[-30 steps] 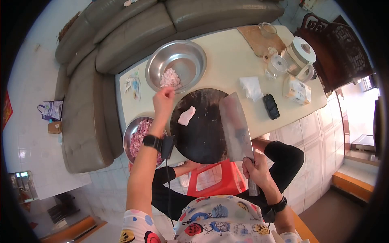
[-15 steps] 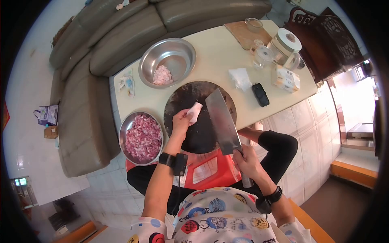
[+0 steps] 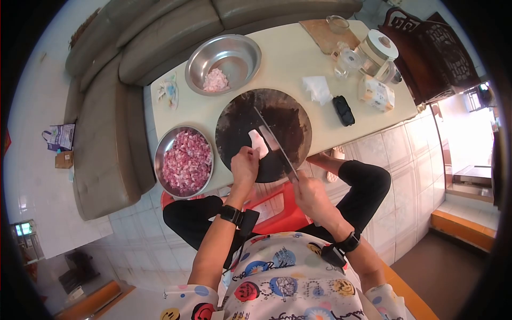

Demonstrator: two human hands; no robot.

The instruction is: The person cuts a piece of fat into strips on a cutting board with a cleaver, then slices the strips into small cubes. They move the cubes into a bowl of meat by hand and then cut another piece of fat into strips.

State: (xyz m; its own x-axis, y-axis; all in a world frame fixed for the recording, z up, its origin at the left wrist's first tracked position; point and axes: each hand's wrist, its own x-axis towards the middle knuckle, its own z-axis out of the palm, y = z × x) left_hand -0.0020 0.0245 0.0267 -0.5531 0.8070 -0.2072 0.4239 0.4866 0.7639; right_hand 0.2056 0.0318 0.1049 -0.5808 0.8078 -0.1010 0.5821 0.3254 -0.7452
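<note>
A round dark chopping board (image 3: 234, 114) lies on the table in front of me. My left hand (image 3: 246, 165) is closed on the near end of a pale piece of fatty meat (image 3: 258, 143), which rests over the board. My right hand (image 3: 314, 198) grips the handle of a cleaver (image 3: 277, 142). Its blade stands on edge, seen nearly edge-on, just right of the meat. Left of the board, a metal bowl (image 3: 209, 176) holds chopped pink meat (image 3: 186, 161). A larger metal basin (image 3: 247, 50) behind it holds a small heap of pale chopped fat (image 3: 216, 80).
On the table's right stand a glass pitcher (image 3: 376, 53), a tissue pack (image 3: 376, 94), a black case (image 3: 343, 111) and a white plastic bag (image 3: 317, 89). A wooden board (image 3: 320, 36) lies at the back. A red stool (image 3: 274, 208) is below the table edge.
The cleaver has turned from showing its broad side to edge-on and moved left beside the meat. My left hand has lowered the meat onto the board. The view has tilted slightly.
</note>
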